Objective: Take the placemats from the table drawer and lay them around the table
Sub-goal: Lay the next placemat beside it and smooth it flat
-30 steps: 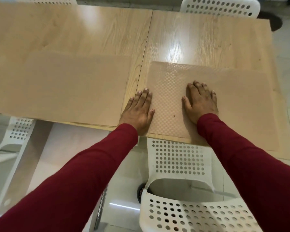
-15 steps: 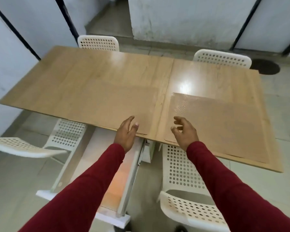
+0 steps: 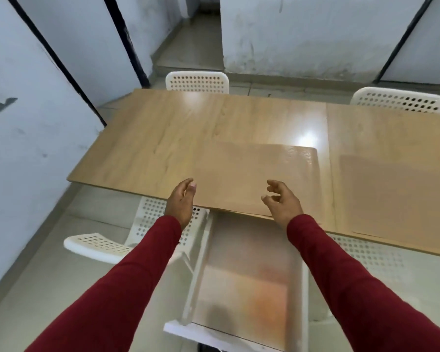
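Across the wooden table [image 3: 178, 128], two placemats lie flat along the near edge: one placemat [image 3: 249, 174] at centre, a second placemat [image 3: 401, 196] to its right. Below the edge, the white drawer [image 3: 247, 283] stands pulled out. Left hand [image 3: 180, 204] and right hand [image 3: 282, 202] hover at the centre mat's near edge, fingers loosely curled, holding nothing.

1 head-worn camera looks forward and down, close above the table's [image 3: 163, 138] near edge.
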